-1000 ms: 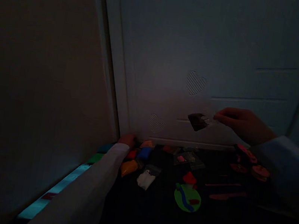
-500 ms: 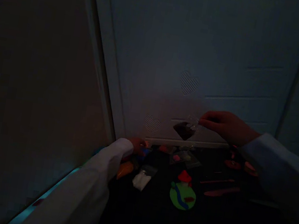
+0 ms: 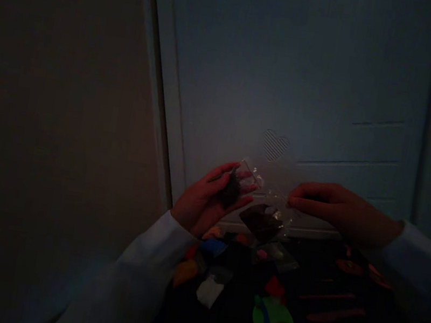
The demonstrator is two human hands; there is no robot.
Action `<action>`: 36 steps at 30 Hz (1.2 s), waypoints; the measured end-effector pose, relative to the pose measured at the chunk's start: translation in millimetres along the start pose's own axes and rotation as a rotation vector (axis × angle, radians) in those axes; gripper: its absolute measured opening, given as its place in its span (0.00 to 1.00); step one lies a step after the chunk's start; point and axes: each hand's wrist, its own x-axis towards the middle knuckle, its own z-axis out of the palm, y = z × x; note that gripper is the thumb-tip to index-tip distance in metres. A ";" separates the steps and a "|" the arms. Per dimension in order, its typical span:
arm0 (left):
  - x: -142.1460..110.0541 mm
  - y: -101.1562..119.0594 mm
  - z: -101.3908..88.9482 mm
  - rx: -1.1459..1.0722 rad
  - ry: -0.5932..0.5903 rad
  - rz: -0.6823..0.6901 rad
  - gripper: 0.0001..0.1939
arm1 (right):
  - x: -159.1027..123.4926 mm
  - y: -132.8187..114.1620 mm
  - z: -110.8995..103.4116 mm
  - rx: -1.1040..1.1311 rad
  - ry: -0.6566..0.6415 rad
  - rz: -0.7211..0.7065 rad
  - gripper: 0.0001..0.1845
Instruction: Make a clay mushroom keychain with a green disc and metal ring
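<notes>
My left hand (image 3: 207, 198) is raised above the dark table, palm turned up, with its thumb over a small clear bag of dark material (image 3: 231, 188). Fingers show through the bag's clear upper part. On the right, my right hand (image 3: 327, 204) pinches the clear top edge of another plastic bag, whose dark brown clay-like lump (image 3: 261, 220) hangs below. The two bags are close together in front of the white panel. Below them lies a green disc (image 3: 261, 321) with a blue winding strip, a dark red piece and a red cap-shaped piece (image 3: 275, 287) at its top.
Bags of blue (image 3: 213, 246), orange (image 3: 185, 271) and white material (image 3: 210, 290) lie at the left of the table. A clear bag with a pink piece (image 3: 262, 254) is behind the disc. Pink tools (image 3: 336, 314) lie to the right. A white panel with a heart pattern (image 3: 275, 146) stands behind.
My left hand has risen from the bags at the table's back left and now holds a small dark bag. My right hand still pinches the brown bag. The view has shifted slightly.
</notes>
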 end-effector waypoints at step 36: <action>5.0 -20.5 -14.6 0.725 -0.017 0.110 0.22 | 8.1 9.9 44.9 -0.353 -0.036 0.102 0.14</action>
